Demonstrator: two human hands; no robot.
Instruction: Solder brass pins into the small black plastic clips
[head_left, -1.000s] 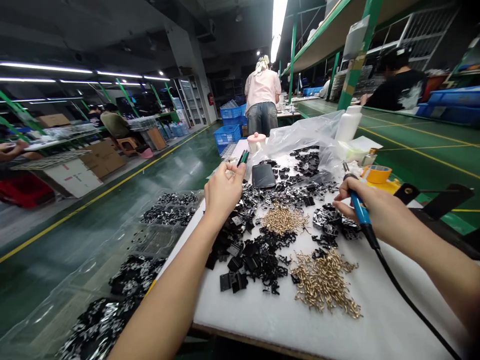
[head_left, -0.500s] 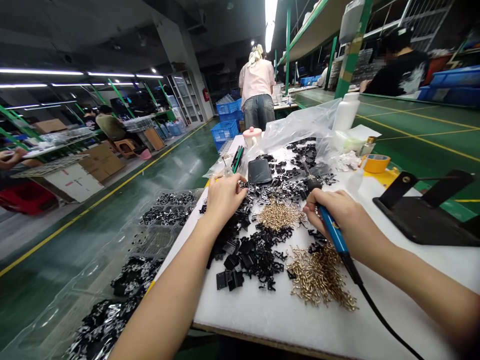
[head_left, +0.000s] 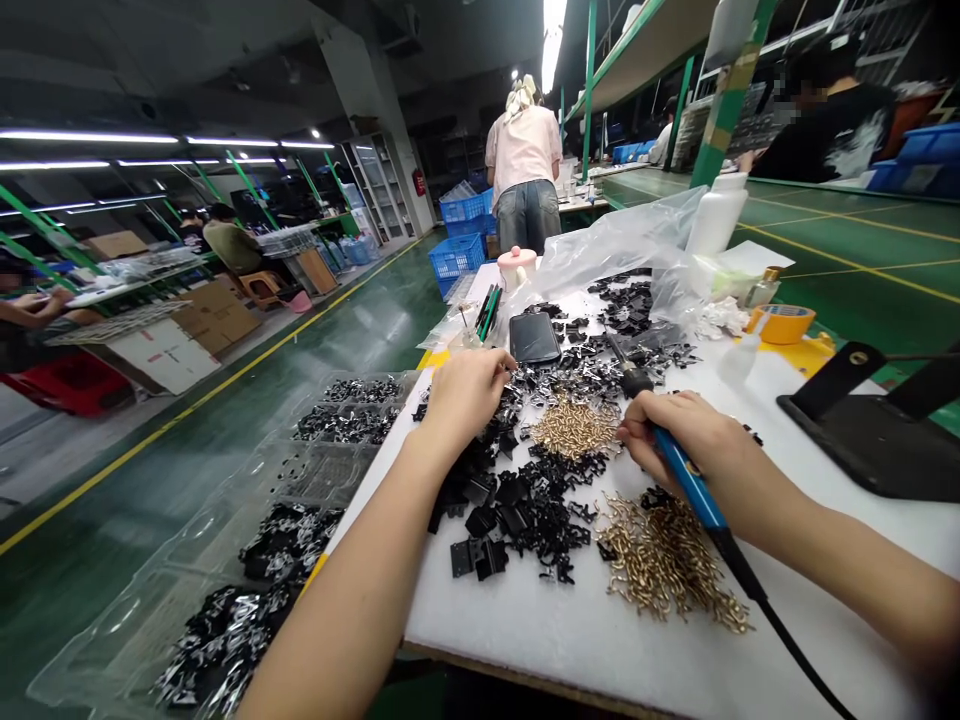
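My left hand (head_left: 469, 390) is over the left side of the white table (head_left: 465, 620), with its thumb and fingertips pinched together; what they hold is too small to make out. My right hand (head_left: 682, 435) grips a blue-handled soldering iron (head_left: 686, 478), its dark tip pointing up and away. Between the hands lies a pile of small brass-coloured pieces (head_left: 576, 428). A second brass-coloured pile (head_left: 667, 560) is below my right hand. Black metal parts (head_left: 536, 505) are heaped between my left forearm and the brass piles. A dark phone (head_left: 534, 338) lies just beyond my left hand.
A clear divided tray (head_left: 319, 470) of black parts stands at the left. Orange tape (head_left: 784, 323), a white bottle (head_left: 716, 215) and a black metal stand (head_left: 877, 425) are at the right. Behind are a plastic bag (head_left: 622, 240), a pink-lidded cup (head_left: 517, 266) and a person standing (head_left: 523, 160).
The whole view has shifted, so the table and its contents appear further right. Both hands keep nearly the same poses, and the soldering iron is still in my right hand.
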